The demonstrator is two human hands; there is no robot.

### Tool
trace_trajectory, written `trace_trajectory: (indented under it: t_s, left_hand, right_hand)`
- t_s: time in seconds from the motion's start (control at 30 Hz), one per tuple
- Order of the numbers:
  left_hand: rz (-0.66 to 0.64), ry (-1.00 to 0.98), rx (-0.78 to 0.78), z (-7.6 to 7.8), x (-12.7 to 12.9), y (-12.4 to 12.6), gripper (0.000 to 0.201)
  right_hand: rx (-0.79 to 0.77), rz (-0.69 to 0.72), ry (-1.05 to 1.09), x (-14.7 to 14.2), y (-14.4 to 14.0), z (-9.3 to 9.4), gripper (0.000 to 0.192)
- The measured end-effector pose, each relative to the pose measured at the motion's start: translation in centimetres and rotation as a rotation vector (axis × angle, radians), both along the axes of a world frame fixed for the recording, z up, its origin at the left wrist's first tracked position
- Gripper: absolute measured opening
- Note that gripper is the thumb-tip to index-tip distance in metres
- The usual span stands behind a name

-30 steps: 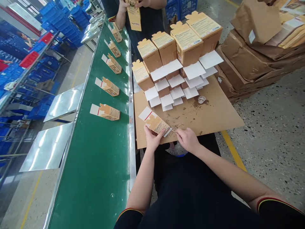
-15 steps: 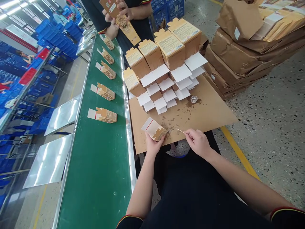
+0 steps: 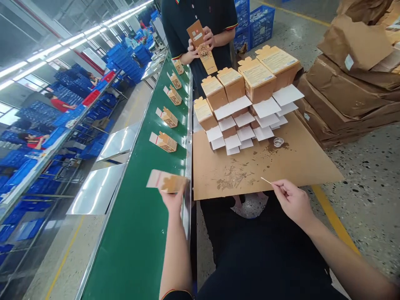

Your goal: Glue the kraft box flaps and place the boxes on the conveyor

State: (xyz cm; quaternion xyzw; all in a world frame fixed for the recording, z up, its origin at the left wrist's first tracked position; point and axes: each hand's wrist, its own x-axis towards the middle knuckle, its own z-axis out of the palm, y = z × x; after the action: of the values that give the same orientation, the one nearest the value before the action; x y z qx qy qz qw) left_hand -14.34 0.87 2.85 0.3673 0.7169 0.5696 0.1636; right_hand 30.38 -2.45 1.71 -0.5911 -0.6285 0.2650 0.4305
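Over the green conveyor belt [image 3: 134, 233], my left hand [image 3: 173, 201] grips a small carton [image 3: 170, 182], blurred by motion, its white flap with a red line pointing left. My right hand [image 3: 290, 198] pinches a cotton swab [image 3: 266, 180] whose tip points left above the front of the brown board [image 3: 312, 166]. Wet smears mark the board to the left of the swab. A small clear cup [image 3: 278, 142] stands on a damp patch farther back. Behind it rise stacked cartons [image 3: 256, 79] with white flaps sticking out toward me.
Several cartons [image 3: 168, 141] stand in a row along the belt. Across the board, a co-worker's hands [image 3: 206, 41] hold a flat brown carton. Brown paper-wrapped bundles [image 3: 350, 87] are piled at the right. Blue crates [image 3: 261, 26] stand behind.
My left hand has carried the carton left from above the board to over the belt. The right hand still holds the swab near the board's front edge. The view has turned left.
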Motion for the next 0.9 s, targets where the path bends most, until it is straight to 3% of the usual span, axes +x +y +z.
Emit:
trace_trajectory:
  t_s: [0.1, 0.2, 0.3, 0.43, 0.47, 0.53, 0.63, 0.73, 0.83, 0.9]
  left_hand:
    - [0.155, -0.031, 0.071, 0.3, -6.1, -0.3, 0.104]
    - [0.210, -0.060, -0.052, -0.2, -8.5, -0.1, 0.096]
    - [0.213, -0.062, -0.107, -0.7, -8.4, 0.0, 0.095]
    - [0.483, 0.220, 0.025, -0.6, -6.6, -1.3, 0.101]
    - [0.515, 0.301, 0.085, -0.3, -5.8, -1.6, 0.095]
    - [0.433, 0.347, 0.233, 0.5, -3.9, -1.1, 0.074]
    - [0.125, 0.109, 0.352, 3.2, -0.1, 3.6, 0.051]
    - [-0.161, -0.240, 0.238, 7.3, 4.0, 12.3, 0.043]
    - [-0.293, -0.420, 0.083, 11.0, 7.6, 21.3, 0.049]
    - [-0.319, -0.434, -0.044, 12.2, 9.8, 25.6, 0.052]
  right_hand:
    - [-0.011, -0.027, 0.014, 0.4, 0.2, 0.4, 0.051]
    - [-0.008, -0.035, 0.018, 0.1, 0.9, 0.7, 0.054]
    - [-0.011, -0.060, 0.028, 0.3, 1.2, 0.8, 0.057]
    - [0.018, -0.184, 0.053, 2.4, 0.0, 0.9, 0.059]
    - [0.028, -0.226, 0.066, 3.1, -0.4, 1.0, 0.057]
    - [0.043, -0.302, 0.096, 4.4, -1.1, 1.2, 0.053]
    - [0.057, -0.357, 0.121, 5.4, -1.2, 1.6, 0.053]
    - [0.078, -0.339, 0.122, 4.9, -0.4, 2.0, 0.056]
    - [0.108, -0.309, 0.130, 3.6, 0.2, 2.5, 0.057]
    - [0.113, -0.300, 0.132, 3.0, 0.2, 2.7, 0.056]
